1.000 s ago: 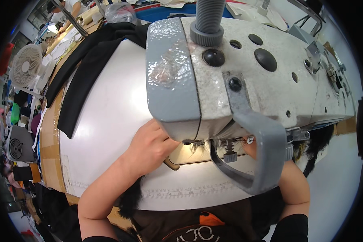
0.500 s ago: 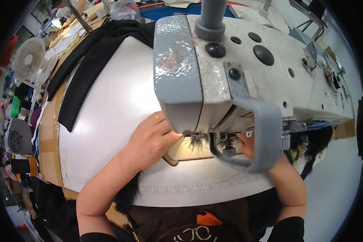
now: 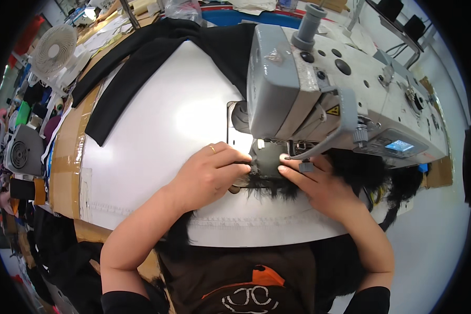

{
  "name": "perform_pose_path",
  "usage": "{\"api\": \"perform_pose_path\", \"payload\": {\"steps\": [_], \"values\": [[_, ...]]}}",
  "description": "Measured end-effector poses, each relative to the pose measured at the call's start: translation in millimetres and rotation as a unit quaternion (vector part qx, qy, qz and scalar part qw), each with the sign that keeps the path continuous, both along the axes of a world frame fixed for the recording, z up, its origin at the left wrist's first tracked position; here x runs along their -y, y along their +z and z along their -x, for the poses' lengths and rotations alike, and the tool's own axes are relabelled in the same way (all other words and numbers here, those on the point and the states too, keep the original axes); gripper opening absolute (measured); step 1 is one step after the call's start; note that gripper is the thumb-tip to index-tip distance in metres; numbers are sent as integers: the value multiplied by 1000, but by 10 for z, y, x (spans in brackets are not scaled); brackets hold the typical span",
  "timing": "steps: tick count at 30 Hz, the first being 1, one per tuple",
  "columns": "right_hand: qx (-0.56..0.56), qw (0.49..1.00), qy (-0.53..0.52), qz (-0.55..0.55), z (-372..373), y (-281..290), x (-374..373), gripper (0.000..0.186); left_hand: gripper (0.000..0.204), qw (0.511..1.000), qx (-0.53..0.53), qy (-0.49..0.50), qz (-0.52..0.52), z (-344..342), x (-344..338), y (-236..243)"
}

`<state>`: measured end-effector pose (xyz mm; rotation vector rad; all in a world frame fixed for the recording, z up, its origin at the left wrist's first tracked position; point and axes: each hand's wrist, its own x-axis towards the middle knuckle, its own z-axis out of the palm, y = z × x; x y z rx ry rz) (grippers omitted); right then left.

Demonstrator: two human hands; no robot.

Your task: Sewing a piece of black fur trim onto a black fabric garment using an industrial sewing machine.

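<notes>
A grey sewing machine (image 3: 324, 89) stands on a white table (image 3: 157, 131). Under its needle lies a small piece of dark furry fabric (image 3: 269, 170). My left hand (image 3: 209, 172), with a ring on one finger, presses the fabric's left edge with its fingertips. My right hand (image 3: 316, 183) pinches the fabric's right side just below the presser foot. More black fur (image 3: 371, 178) spreads out under the machine to the right of my right hand.
Long black cloth (image 3: 141, 63) drapes over the table's far left side. A white fan (image 3: 55, 49) stands at the far left, with cluttered shelves below it. Brown tape (image 3: 65, 152) covers the table's left edge. Blue cloth (image 3: 230, 15) lies behind the machine.
The view has pulled back and shifted, so the machine head no longer hides the needle area. Both my hands now show at the furry fabric; earlier the right one was hidden behind the machine.
</notes>
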<state>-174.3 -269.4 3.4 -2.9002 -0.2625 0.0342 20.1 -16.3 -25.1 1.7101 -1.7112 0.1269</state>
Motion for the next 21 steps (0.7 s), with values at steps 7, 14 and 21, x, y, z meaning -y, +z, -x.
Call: {"api": "perform_pose_path", "payload": {"steps": [7, 14, 21], "values": [[239, 968, -60, -35, 759, 211, -93, 31, 23, 994, -5, 105, -11, 70, 18, 98], [217, 901, -373, 40, 1349, 43, 403, 46, 13, 991, 26, 121, -58, 34, 7, 38], [35, 894, -444, -49, 1353, 354, 395, 72, 14, 991, 42, 123, -14, 36, -25, -19]]}}
